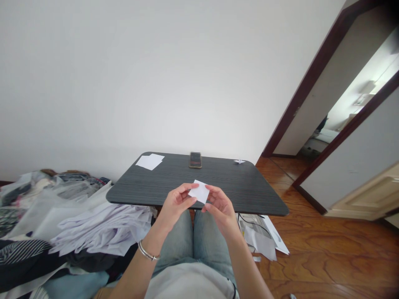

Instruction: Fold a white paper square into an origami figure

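A small white piece of paper point(199, 192), roughly square, is held up above the near edge of the dark table point(174, 176). My left hand point(179, 201) pinches its left side between thumb and fingers. On the opposite side, my right hand point(220, 206) grips the paper's edges with thumb and fingertips. Whether the paper has several layers, I cannot tell. Farther back on the table lie white paper sheets point(150, 161) at the left, a phone-like dark object point(195, 160) in the middle, and a small folded paper figure point(239, 161) at the right.
Piled clothes point(99, 226) lie left of the table, close to my left arm. Papers point(260, 243) and a black cable point(254, 222) are on the wooden floor point(327, 253) to the right. A white wall point(187, 83) stands behind the table, with a doorway at the right.
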A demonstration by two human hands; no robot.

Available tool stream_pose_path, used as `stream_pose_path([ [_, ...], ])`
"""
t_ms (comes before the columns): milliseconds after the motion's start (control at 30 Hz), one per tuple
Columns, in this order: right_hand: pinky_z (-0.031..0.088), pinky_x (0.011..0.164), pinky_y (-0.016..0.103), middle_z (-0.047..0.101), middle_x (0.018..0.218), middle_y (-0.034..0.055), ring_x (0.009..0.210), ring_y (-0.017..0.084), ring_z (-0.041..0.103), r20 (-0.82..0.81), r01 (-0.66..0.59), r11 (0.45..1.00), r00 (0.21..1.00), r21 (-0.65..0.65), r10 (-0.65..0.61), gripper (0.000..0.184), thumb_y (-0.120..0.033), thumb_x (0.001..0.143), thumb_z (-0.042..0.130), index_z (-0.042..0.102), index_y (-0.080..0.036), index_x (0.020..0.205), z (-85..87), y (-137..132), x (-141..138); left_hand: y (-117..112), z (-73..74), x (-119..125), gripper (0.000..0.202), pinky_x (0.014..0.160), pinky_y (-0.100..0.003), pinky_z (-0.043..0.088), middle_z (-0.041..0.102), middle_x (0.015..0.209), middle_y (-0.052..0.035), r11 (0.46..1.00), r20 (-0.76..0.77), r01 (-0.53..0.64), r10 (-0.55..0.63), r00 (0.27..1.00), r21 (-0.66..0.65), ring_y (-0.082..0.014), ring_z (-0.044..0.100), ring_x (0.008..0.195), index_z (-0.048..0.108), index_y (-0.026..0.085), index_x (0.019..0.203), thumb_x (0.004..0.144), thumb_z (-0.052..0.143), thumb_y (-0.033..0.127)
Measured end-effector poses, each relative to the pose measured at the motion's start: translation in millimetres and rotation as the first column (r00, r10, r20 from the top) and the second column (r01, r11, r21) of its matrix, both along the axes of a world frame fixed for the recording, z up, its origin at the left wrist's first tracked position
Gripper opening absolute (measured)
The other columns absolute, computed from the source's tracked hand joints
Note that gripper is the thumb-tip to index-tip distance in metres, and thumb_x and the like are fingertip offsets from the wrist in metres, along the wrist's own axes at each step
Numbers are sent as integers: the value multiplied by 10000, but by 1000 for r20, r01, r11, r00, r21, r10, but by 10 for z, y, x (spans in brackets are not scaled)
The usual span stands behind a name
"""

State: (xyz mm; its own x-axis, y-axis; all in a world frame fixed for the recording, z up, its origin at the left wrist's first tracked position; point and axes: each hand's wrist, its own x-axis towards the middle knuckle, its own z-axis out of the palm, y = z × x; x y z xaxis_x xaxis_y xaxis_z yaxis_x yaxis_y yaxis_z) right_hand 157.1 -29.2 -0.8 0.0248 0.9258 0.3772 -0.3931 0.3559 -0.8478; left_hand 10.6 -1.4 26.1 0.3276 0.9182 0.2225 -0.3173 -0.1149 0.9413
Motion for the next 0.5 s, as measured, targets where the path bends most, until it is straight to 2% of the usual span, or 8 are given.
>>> stream_pose_path([
  [300,510,546,230,608,1018,56,834,174,551,-16,-12,1000,1000,-1,12,373,-250,697,699,607,-250,1059,-3,12,-2,11,-3,3,333,804,-290,468,672,966,-76,1000,2,7,-7,1000,2,-184,612,878,670,138,992,674,735,210],
  [500,499,549,233,609,982,50,798,165,551,-1,9,1000,1000,-24,-9,368,-231,692,681,600,-240,1052,-11,29,14,-9,-9,20,327,785,-281,474,632,974,-76,999,-40,-16,18,999,51,-177,599,865,652,133,1003,696,718,225],
])
